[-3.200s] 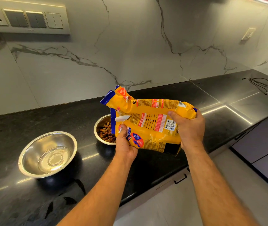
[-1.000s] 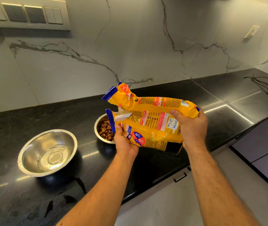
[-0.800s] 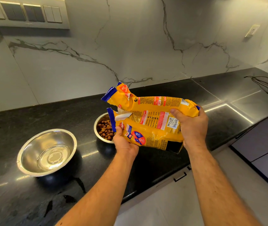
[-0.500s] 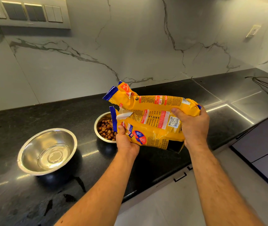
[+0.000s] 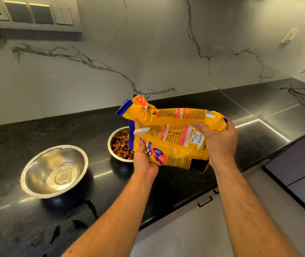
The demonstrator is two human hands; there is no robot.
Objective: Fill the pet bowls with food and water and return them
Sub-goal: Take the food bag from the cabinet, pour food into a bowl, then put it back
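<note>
- Left hand (image 5: 144, 160) pinches the mouth corner of the crinkled yellow pet-food bag (image 5: 174, 138); right hand (image 5: 220, 143) grips its base
- Keep the mouth over the small steel kibble bowl (image 5: 119, 145); tilt gently to avoid spilling on the black table (image 5: 36, 130)

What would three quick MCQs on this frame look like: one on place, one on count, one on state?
1. Where is the kibble bowl relative to the larger bowl?
A. To its right
B. To its left
C. Stacked inside it

2. How many steel bowls sit on the countertop?
A. One
B. Two
C. Three

3. How is the yellow food bag held?
A. Lying flat on the counter, untouched
B. Gripped by both hands, lying sideways with its open end over the kibble bowl
C. Held upright in one hand only

Answers:
1 A: the kibble bowl lies further right along the counter.
2 B: only those two bowls show.
3 B: the left hand holds the bag near its mouth, the right hand grips its far end.
</note>
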